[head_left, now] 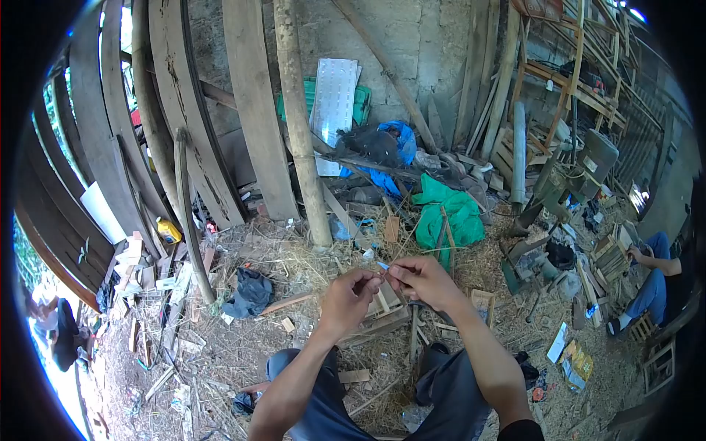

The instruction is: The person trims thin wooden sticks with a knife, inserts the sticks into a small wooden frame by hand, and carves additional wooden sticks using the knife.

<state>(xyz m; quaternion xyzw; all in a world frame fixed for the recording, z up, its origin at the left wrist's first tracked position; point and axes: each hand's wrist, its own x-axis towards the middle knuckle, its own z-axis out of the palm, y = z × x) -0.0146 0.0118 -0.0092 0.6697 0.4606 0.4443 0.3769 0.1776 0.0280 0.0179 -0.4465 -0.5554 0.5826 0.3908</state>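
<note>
My left hand (348, 300) is raised in front of my knees, its thumb and fingertips pressed together; whatever lies between them is too small to name. Right beside it, my right hand (426, 283) pinches a small pale blue-white item (383, 265) whose tip points up and left. The fingertips of both hands nearly meet. Below the hands, a small wooden frame or box (382, 320) sits between my legs, partly hidden by my hands.
A green plastic bag (447, 220) lies ahead, a black bag (250, 294) to the left. Wooden posts (300, 125) and boards stand against the wall. A seated person (654, 275) is at the right, another person (62, 331) at the far left. Wood scraps litter the ground.
</note>
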